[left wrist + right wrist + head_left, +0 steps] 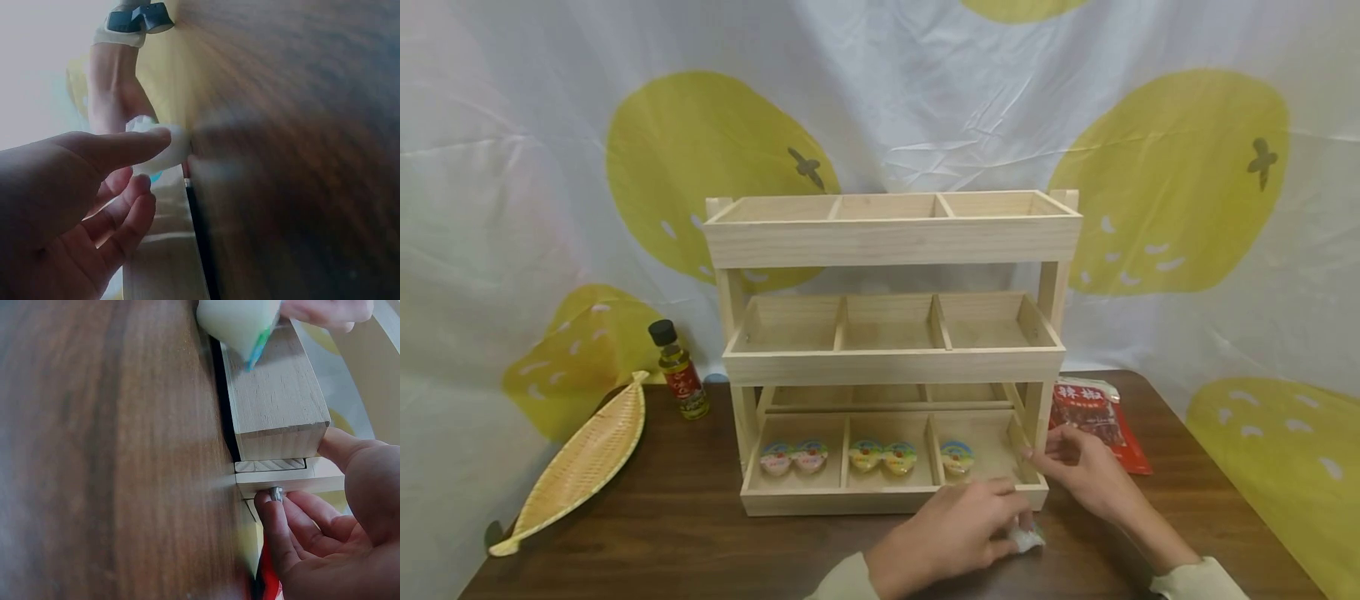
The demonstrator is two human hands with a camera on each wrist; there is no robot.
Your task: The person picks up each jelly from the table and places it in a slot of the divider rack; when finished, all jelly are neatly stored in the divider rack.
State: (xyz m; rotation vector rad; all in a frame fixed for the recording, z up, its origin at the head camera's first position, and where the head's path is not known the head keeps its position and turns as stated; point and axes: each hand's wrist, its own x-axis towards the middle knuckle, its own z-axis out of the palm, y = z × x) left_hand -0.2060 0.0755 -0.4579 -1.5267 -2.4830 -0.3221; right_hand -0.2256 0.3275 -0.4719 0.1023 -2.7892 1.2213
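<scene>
A three-tier wooden display rack stands on the table, each tier split into three compartments. In its bottom tier lie small jelly cups with printed lids: two on the left, two in the middle, and one jelly cup on the right. My left hand is low in front of the rack's right corner. It pinches another jelly cup, whitish with a blue-green lid edge, also visible in the left wrist view. My right hand grips the rack's right side, its fingertips by a metal bolt.
A red-and-white chili packet lies behind my right hand. On the left are an oil bottle with a black cap and a leaf-shaped woven tray. A curtain with yellow fruit prints hangs behind the brown table.
</scene>
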